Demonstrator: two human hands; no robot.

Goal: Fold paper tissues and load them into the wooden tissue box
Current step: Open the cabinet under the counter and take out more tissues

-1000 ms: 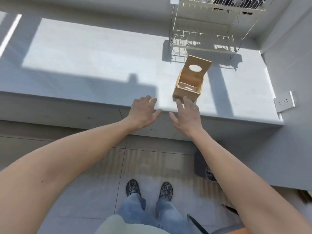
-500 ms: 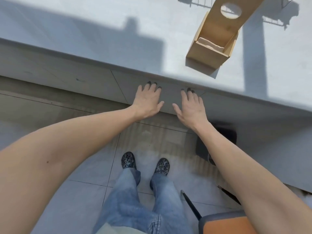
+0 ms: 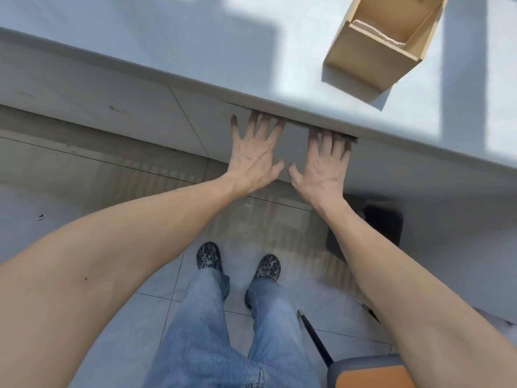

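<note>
The wooden tissue box (image 3: 372, 63) stands on the white counter (image 3: 195, 43) near its front edge, lid swung up and out of frame. A pale folded tissue (image 3: 377, 33) lies inside it. My left hand (image 3: 256, 155) and my right hand (image 3: 324, 163) are spread flat side by side on a drawer front (image 3: 293, 147) below the counter edge. Their fingertips reach into the dark gap under the counter lip. Neither hand holds a tissue. The box is up and to the right of both hands.
Grey cabinet fronts (image 3: 98, 93) run below the counter. My legs in jeans and patterned shoes (image 3: 208, 256) stand on the tiled floor. An orange-seated chair (image 3: 369, 373) with a black leg is at the lower right. A dark opening (image 3: 383, 222) shows right of my right forearm.
Both hands dropped from the counter's front edge to the drawer front and slid their fingertips under the lip. My view tilted down and closer, so the box moved to the top right.
</note>
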